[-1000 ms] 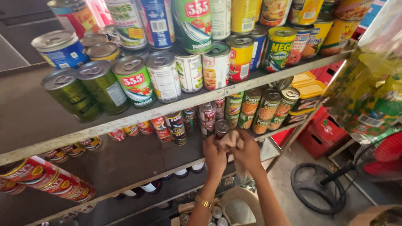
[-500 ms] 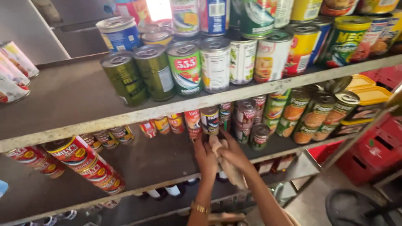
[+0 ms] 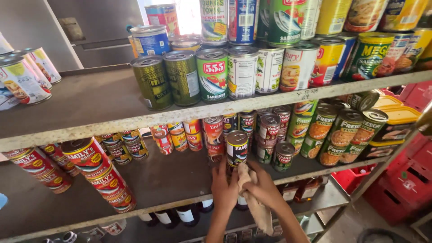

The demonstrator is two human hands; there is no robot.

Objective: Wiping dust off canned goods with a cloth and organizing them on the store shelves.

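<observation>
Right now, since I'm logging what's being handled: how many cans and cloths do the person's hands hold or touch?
can, at the left hand: 1
beige cloth, in the right hand: 1
Total: 2

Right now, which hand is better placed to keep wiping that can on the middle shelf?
Probably the right hand: it grips the beige cloth just below the can. The left hand rests at the can's base and looks better placed to steady it.

Two bare forearms, no sleeves; left grip (image 3: 224,189), right grip (image 3: 265,189) ungloved
</observation>
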